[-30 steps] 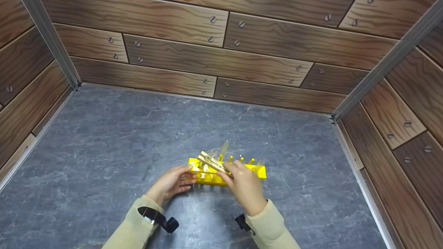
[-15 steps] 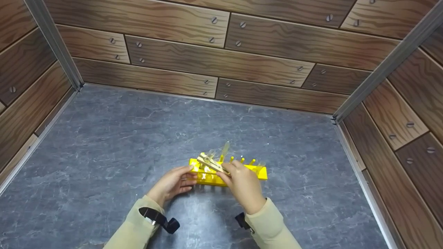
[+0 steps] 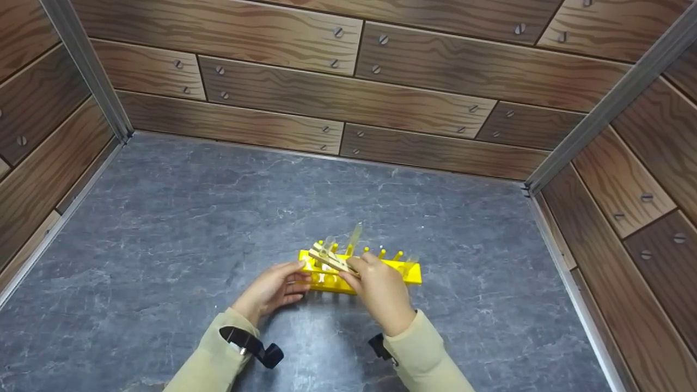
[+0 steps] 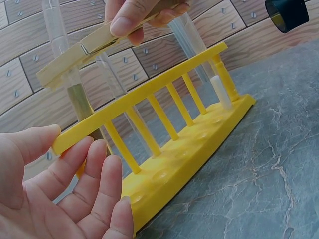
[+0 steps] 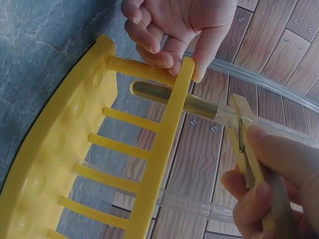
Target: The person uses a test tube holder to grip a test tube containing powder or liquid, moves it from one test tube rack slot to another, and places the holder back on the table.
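Observation:
My left hand [image 3: 272,288] pinches the end of the top bar of a yellow test tube rack [image 4: 164,184] between thumb and fingers. In my right hand [image 3: 384,294] I grip a wooden test tube holder [image 5: 249,134], thumb along one arm. Its jaws clamp a glass test tube [image 5: 199,107] with olive-brown liquid in its lower part. That tube passes through the bar's left end hole, its rounded bottom short of the base in the right wrist view. Beside it leans a clear tube [image 4: 112,74]. A tube with white contents [image 4: 220,89] stands at the rack's far end.
The rack stands on a grey marbled surface [image 3: 218,207]. Wood-patterned walls [image 3: 272,98] rise at the back and both sides, joined by grey metal corner posts [image 3: 92,71]. Upright yellow pegs [image 3: 382,253] line the rack's back.
The holder's clamping end has dipped slightly, along with the tube in it. My left hand keeps its pinch on the rack. The head view has shifted a little.

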Action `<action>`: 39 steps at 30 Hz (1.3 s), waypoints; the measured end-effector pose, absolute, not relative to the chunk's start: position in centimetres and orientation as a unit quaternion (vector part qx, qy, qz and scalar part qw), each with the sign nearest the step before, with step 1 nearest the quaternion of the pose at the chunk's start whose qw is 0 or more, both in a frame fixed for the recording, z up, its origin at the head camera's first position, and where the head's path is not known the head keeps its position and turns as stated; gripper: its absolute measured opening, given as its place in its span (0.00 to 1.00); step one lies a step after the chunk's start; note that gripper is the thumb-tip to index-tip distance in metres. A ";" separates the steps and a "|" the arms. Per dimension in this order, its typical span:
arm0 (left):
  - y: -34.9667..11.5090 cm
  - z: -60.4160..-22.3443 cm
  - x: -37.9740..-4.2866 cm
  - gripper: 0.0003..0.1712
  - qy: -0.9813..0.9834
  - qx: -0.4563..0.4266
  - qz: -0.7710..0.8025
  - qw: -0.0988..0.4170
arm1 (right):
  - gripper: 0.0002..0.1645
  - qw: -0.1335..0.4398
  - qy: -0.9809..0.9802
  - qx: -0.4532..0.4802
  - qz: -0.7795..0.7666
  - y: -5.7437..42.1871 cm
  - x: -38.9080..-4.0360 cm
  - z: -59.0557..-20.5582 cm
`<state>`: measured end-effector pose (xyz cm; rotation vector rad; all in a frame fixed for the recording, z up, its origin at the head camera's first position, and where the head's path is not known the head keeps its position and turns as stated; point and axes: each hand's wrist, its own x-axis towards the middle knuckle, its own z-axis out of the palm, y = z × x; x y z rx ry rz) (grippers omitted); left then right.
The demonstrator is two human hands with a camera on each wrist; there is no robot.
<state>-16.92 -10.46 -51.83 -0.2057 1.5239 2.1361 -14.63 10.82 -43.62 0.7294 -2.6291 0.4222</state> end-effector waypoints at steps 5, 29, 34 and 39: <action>-10.4 -51.7 -16.9 0.17 0.561 -0.073 0.786 0.251 | 0.14 0.184 -0.938 0.255 0.145 10.7 -14.7 -43.8; -10.4 -51.5 -16.7 0.16 0.551 -0.068 0.792 0.252 | 0.11 0.147 -0.943 0.253 0.160 10.4 -15.0 -44.6; -10.4 -51.5 -16.7 0.14 0.549 -0.072 0.793 0.252 | 0.11 0.147 -0.943 0.251 0.161 10.4 -15.0 -44.6; -10.4 -51.7 -16.7 0.15 0.553 -0.072 0.791 0.252 | 0.12 0.151 -0.942 0.253 0.160 10.4 -14.9 -44.7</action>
